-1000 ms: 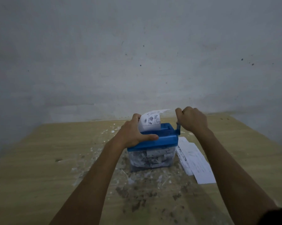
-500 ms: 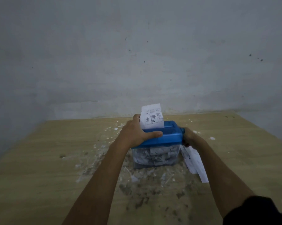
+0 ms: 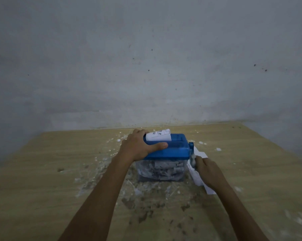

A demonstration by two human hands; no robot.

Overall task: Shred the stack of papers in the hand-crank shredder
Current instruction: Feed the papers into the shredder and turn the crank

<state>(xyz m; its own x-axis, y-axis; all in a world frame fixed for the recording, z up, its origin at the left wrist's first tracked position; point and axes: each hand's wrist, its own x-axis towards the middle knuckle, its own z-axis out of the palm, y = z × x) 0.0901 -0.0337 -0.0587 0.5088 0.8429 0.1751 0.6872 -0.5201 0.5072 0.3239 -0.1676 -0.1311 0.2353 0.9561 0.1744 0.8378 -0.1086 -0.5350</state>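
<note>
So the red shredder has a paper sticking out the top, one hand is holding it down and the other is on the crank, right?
Almost. The shredder is blue, not red, as the head view shows. The rest holds: a printed paper sticks out of its top, the left hand holds the lid down, and the right hand is at the crank on its side.

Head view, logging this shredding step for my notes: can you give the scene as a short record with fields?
shredder: blue-lidded hand-crank shredder with clear bin, on wooden table
sheet: printed white paper sticking out of the slot
left hand: grips the lid
right hand: on the blurred crank
bin: holds shreds
spare paper: white sheets right of the shredder
</note>
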